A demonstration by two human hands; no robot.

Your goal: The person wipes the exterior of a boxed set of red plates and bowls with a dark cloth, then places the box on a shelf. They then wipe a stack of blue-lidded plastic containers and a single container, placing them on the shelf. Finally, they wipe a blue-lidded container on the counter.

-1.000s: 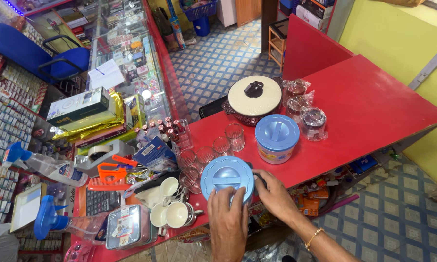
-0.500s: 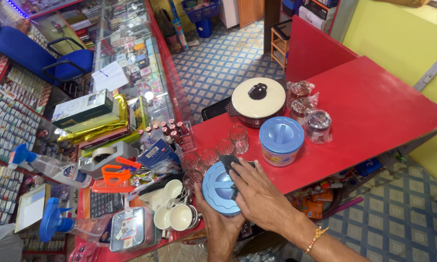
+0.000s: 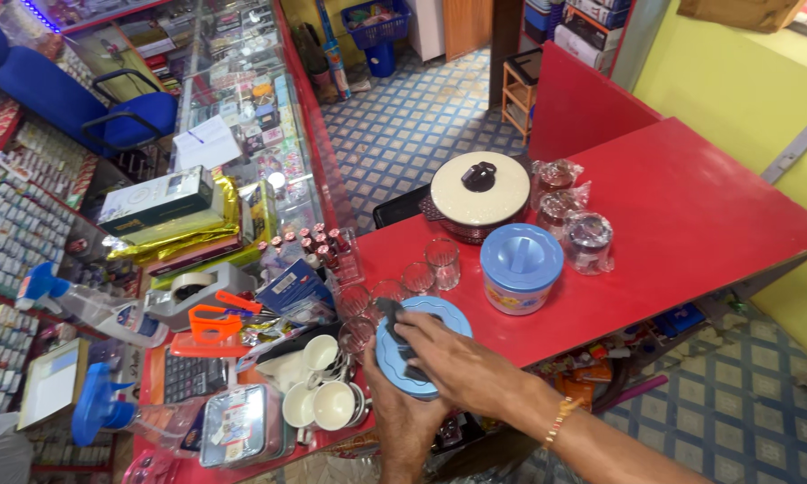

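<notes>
Tilting over red counter (image 3: 690, 215) edge: blue lidded container (image 3: 419, 345), clamped from below by left hand (image 3: 403, 417). Pressing dark cloth (image 3: 399, 336) flat on its lid: right hand (image 3: 462, 363), fingers together. Just beside: drinking glasses (image 3: 419, 276), second blue container (image 3: 520, 267), white cups (image 3: 323, 394).

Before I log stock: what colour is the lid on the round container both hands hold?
Light blue, seen in the head view: the lid, with a dark cloth under the right hand.
</notes>
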